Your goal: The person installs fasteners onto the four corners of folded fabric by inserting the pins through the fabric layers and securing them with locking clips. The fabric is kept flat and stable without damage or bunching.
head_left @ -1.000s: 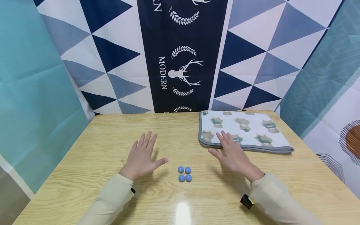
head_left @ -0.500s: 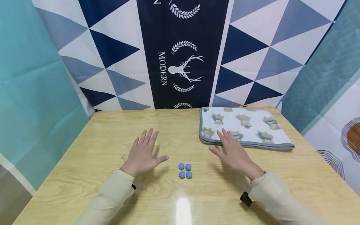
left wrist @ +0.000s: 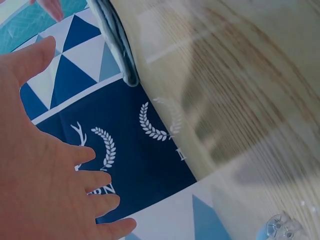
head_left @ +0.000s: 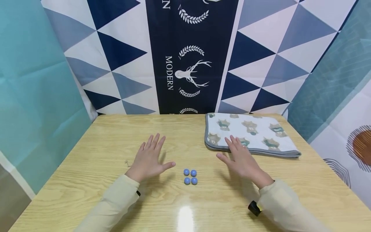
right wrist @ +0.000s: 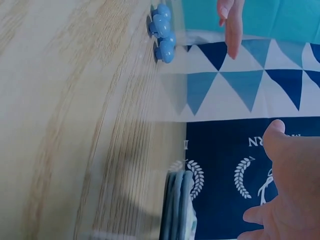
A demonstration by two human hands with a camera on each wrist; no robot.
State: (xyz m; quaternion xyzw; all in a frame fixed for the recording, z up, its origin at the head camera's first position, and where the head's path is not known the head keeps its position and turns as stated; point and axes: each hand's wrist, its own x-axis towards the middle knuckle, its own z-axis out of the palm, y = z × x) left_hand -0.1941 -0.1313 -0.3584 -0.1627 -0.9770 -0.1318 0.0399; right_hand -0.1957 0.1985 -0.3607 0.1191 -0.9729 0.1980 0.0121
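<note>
Several small, round-topped blue knobs [head_left: 186, 172] stand close together in a square on the wooden table, between the two hands. In the right wrist view these mushroom-shaped knobs [right wrist: 161, 25] show narrower stems under glossy heads. To their left, the left hand [head_left: 149, 162] hovers over the table with fingers straight and thumb pointing toward them. The right hand [head_left: 242, 162] is held likewise on the other side, fingers spread, its fingertips overlapping the near edge of a folded blanket [head_left: 249, 132] in the head view. Nothing is in either hand.
White with bear prints and a grey border, the blanket lies at the table's back right. A small clear object [head_left: 127, 163] is left of the left hand; clear plastic pieces [left wrist: 284, 229] show in the left wrist view. Patterned cloth [head_left: 185, 58] hangs behind the table [head_left: 185, 129].
The head view shifts slightly. Both hands stay raised with fingers extended, the left one drifting very slightly right. Knobs and blanket keep their places on the table.
</note>
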